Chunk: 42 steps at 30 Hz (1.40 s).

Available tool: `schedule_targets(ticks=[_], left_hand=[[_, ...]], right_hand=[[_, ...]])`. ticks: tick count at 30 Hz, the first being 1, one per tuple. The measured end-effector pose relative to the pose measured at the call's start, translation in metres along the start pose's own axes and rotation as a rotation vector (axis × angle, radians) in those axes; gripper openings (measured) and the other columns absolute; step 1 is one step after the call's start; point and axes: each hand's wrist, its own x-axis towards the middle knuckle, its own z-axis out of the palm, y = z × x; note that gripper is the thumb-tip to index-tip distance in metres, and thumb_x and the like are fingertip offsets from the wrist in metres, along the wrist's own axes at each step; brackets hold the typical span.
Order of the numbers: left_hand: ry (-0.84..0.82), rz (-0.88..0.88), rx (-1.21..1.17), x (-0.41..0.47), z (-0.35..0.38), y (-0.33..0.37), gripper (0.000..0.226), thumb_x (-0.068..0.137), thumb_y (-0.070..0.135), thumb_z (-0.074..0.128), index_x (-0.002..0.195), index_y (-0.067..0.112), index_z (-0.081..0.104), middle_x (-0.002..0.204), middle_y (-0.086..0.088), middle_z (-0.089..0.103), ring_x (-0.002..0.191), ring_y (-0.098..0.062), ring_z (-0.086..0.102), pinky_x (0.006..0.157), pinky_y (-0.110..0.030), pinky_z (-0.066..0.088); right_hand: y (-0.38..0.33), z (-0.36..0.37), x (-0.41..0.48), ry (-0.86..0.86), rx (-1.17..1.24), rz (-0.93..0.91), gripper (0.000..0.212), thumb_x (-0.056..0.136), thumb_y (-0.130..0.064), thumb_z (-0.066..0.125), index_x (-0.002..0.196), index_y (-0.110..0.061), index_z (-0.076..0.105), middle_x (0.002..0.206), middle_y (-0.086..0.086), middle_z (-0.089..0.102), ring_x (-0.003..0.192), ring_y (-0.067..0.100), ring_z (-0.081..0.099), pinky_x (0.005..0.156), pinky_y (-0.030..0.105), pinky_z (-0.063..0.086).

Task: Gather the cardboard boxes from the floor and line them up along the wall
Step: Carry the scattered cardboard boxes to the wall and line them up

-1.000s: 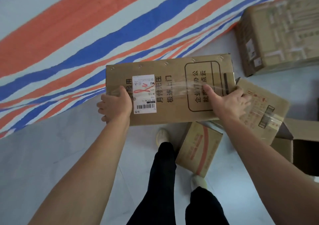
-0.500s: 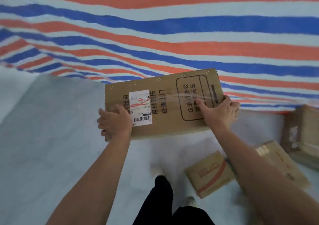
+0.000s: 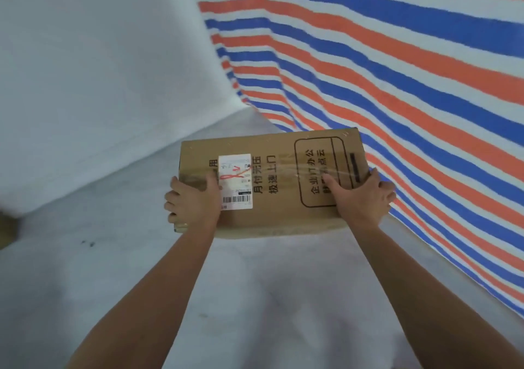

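The left hand and right hand grip opposite ends of the cardboard box, thumbs on top, holding it level above the floor. It is near the corner where the white wall meets the striped tarp, probably for setting down.
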Motion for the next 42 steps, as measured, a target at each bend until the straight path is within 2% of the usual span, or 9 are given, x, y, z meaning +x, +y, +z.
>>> schedule_targets(ticks=[2, 5, 10, 14, 21, 26, 31, 35, 42], left_hand=[[0.004, -0.035, -0.007, 0.055, -0.032, -0.031, 0.099, 0.076, 0.073, 0.06, 0.148, 0.014, 0.028, 0.143, -0.02, 0.041, 0.132, -0.039, 0.037, 0.107, -0.053, 0.028], [0.045, -0.09, -0.014, 0.14, -0.075, -0.071, 0.103, 0.071, 0.078, 0.061, 0.148, 0.016, 0.029, 0.142, -0.019, 0.042, 0.131, -0.038, 0.037, 0.107, -0.053, 0.029], [0.106, -0.147, -0.016, 0.257, -0.115, -0.108, 0.1, 0.07, 0.077, 0.064, 0.145, 0.018, 0.034, 0.141, -0.017, 0.044, 0.131, -0.036, 0.037, 0.106, -0.051, 0.028], [0.141, -0.206, -0.003, 0.343, -0.124, -0.131, 0.092, 0.072, 0.074, 0.064, 0.142, 0.02, 0.037, 0.141, -0.016, 0.044, 0.131, -0.035, 0.037, 0.106, -0.05, 0.029], [0.197, -0.374, 0.047, 0.518, -0.129, -0.16, 0.086, 0.076, 0.07, 0.062, 0.14, 0.018, 0.038, 0.139, -0.016, 0.043, 0.129, -0.035, 0.037, 0.106, -0.051, 0.028], [0.306, -0.521, 0.022, 0.627, -0.175, -0.18, 0.081, 0.079, 0.066, 0.061, 0.14, 0.017, 0.038, 0.137, -0.017, 0.044, 0.128, -0.037, 0.037, 0.106, -0.05, 0.027], [0.423, -0.679, -0.017, 0.732, -0.24, -0.238, 0.082, 0.08, 0.066, 0.058, 0.142, 0.017, 0.036, 0.138, -0.017, 0.043, 0.129, -0.036, 0.036, 0.107, -0.05, 0.027], [0.445, -0.718, -0.04, 0.828, -0.27, -0.291, 0.081, 0.08, 0.066, 0.058, 0.142, 0.018, 0.037, 0.137, -0.017, 0.043, 0.129, -0.036, 0.036, 0.106, -0.049, 0.027], [0.386, -0.678, -0.027, 0.998, -0.314, -0.354, 0.08, 0.081, 0.063, 0.06, 0.142, 0.017, 0.036, 0.141, -0.018, 0.041, 0.131, -0.036, 0.034, 0.106, -0.049, 0.026]], right_hand=[[-0.052, 0.045, -0.026, -0.035, -0.019, -0.051, 0.114, 0.065, -0.08, 0.07, 0.151, -0.018, 0.028, 0.147, 0.018, 0.032, 0.14, 0.04, 0.028, 0.113, 0.058, 0.029], [-0.13, 0.114, -0.067, -0.065, -0.033, -0.137, 0.114, 0.064, -0.082, 0.07, 0.149, -0.019, 0.028, 0.146, 0.019, 0.033, 0.138, 0.042, 0.03, 0.112, 0.057, 0.03], [-0.226, 0.206, -0.111, -0.11, -0.081, -0.192, 0.114, 0.067, -0.078, 0.071, 0.15, -0.016, 0.025, 0.148, 0.02, 0.029, 0.136, 0.041, 0.03, 0.11, 0.053, 0.03], [-0.291, 0.288, -0.115, -0.171, -0.093, -0.226, 0.117, 0.063, -0.085, 0.067, 0.149, -0.015, 0.028, 0.141, 0.017, 0.035, 0.13, 0.039, 0.037, 0.106, 0.051, 0.035], [-0.433, 0.462, -0.113, -0.344, -0.094, -0.315, 0.114, 0.065, -0.083, 0.067, 0.147, -0.013, 0.033, 0.134, 0.018, 0.04, 0.123, 0.039, 0.041, 0.103, 0.049, 0.036], [-0.554, 0.554, -0.147, -0.492, -0.091, -0.429, 0.115, 0.066, -0.083, 0.066, 0.149, -0.012, 0.031, 0.138, 0.019, 0.038, 0.128, 0.039, 0.038, 0.108, 0.05, 0.031], [-0.675, 0.656, -0.223, -0.616, -0.076, -0.588, 0.115, 0.064, -0.084, 0.066, 0.147, -0.011, 0.034, 0.139, 0.02, 0.04, 0.131, 0.039, 0.037, 0.111, 0.052, 0.03], [-0.75, 0.743, -0.281, -0.653, -0.075, -0.649, 0.117, 0.065, -0.085, 0.064, 0.149, -0.009, 0.033, 0.141, 0.021, 0.039, 0.133, 0.04, 0.035, 0.112, 0.054, 0.028], [-0.852, 0.869, -0.356, -0.632, -0.083, -0.608, 0.115, 0.069, -0.083, 0.063, 0.15, -0.008, 0.031, 0.143, 0.022, 0.038, 0.134, 0.042, 0.035, 0.111, 0.054, 0.029]])
